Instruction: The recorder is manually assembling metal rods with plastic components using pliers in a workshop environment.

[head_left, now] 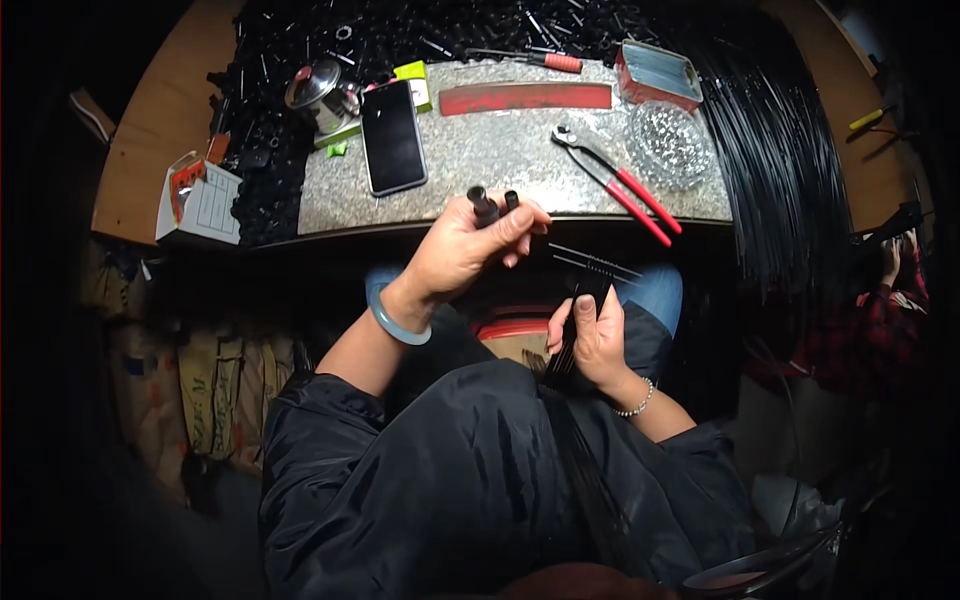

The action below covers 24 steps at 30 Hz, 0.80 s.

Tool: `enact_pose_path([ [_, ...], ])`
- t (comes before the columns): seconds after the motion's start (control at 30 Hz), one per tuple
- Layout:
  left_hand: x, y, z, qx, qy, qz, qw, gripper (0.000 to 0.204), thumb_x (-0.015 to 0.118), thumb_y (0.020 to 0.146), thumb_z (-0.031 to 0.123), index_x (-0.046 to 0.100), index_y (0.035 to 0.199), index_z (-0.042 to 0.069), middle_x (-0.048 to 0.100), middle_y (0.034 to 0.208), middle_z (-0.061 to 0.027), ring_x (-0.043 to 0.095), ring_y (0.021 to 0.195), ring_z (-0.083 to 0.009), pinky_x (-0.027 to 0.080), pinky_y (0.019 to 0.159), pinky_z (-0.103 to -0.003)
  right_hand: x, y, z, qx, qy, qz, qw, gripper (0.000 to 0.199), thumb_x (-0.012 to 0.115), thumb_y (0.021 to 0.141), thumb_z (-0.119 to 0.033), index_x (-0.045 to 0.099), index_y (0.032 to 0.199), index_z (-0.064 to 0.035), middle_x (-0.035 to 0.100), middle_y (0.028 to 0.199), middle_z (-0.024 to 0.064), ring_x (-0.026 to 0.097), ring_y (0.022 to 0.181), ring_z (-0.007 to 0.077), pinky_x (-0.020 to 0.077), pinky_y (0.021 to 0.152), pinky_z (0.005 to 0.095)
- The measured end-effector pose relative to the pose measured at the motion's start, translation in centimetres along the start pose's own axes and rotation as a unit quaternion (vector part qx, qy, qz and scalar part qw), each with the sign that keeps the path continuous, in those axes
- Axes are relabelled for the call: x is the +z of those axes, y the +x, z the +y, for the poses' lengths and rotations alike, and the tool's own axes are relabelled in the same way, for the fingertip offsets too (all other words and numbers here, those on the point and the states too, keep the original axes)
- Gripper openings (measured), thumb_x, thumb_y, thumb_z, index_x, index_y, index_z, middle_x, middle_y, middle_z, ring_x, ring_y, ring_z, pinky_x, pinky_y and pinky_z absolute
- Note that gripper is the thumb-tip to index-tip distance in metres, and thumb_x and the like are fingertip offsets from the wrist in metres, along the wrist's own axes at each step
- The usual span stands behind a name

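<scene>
1. Rods (590, 268) lie bundled in our right hand (592, 335), tips slanting up-left toward our left hand (470, 245).
2. Left hand pinches two caps (484, 205) at the counter (500, 160) edge, nearer.

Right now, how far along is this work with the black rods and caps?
Done: nothing finished is clearly visible. In hand: the left hand pinches small black tube caps, while the right hand grips a bundle of thin black rods. Left: apparently a lot, judging by the large sheaf of black rods and the heap of black parts beyond the stone slab.
</scene>
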<state>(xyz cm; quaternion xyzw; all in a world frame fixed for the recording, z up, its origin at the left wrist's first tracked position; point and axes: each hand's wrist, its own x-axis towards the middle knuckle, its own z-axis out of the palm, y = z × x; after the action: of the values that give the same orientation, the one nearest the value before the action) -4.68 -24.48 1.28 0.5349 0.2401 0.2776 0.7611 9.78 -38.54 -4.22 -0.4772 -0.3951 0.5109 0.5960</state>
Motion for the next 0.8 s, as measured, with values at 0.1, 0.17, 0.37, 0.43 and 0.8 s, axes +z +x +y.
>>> enact_pose_path([
  [0.1,1.0,-2.1,-0.4,-0.024,-0.022,-0.017,0.999,0.029,0.057,0.09,0.027,0.06,0.101,0.0,0.056,0.078,-0.0028,0.049,0.066,-0.0068,0.04,0.058,-0.019,0.3,-0.4,-0.1,0.012,0.0,-0.018,1.0,0.038,0.04,0.094,-0.04,0.036,0.105,-0.0041,0.053,0.058,0.0084,0.051,0.044,0.0125,0.0446,0.045,0.0221],
  [0.17,1.2,-2.6,-1.0,-0.03,-0.043,-0.025,0.998,0.03,0.057,0.09,0.026,0.06,0.104,-0.001,0.056,0.08,-0.0028,0.049,0.067,-0.0068,0.04,0.058,-0.019,0.5,-0.7,-0.1,0.011,0.008,-0.022,1.0,0.038,0.04,0.095,-0.04,0.037,0.106,-0.0037,0.053,0.057,0.0082,0.05,0.044,0.0122,0.0445,0.045,0.022],
  [0.37,1.2,-3.0,-2.3,-0.033,-0.149,0.007,0.988,0.038,0.056,0.09,0.024,0.053,0.116,-0.004,0.056,0.087,-0.0039,0.05,0.07,-0.0064,0.041,0.058,-0.017,0.3,-1.1,-0.1,0.007,0.007,-0.052,0.999,0.036,0.041,0.095,-0.039,0.037,0.1,-0.0034,0.055,0.058,0.009,0.051,0.045,0.0121,0.0444,0.044,0.0213],
  [0.43,1.2,-3.0,-2.4,-0.05,-0.182,0.019,0.982,0.035,0.057,0.09,0.025,0.053,0.112,-0.002,0.058,0.089,-0.0046,0.051,0.07,-0.006,0.043,0.059,-0.017,0.3,-1.1,0.1,0.012,0.009,-0.066,0.998,0.036,0.041,0.094,-0.039,0.037,0.098,-0.0033,0.055,0.059,0.0095,0.052,0.045,0.0122,0.0448,0.045,0.0212],
  [0.8,1.7,-3.0,-2.9,-0.054,-0.179,0.043,0.981,0.029,0.058,0.09,0.022,0.056,0.106,-0.002,0.062,0.09,-0.0112,0.055,0.063,-0.0066,0.045,0.052,-0.015,0.7,-1.0,0.3,0.028,0.027,-0.086,0.995,0.033,0.043,0.095,-0.036,0.042,0.095,-0.003,0.056,0.06,0.0083,0.053,0.048,0.011,0.0445,0.046,0.0207],
])
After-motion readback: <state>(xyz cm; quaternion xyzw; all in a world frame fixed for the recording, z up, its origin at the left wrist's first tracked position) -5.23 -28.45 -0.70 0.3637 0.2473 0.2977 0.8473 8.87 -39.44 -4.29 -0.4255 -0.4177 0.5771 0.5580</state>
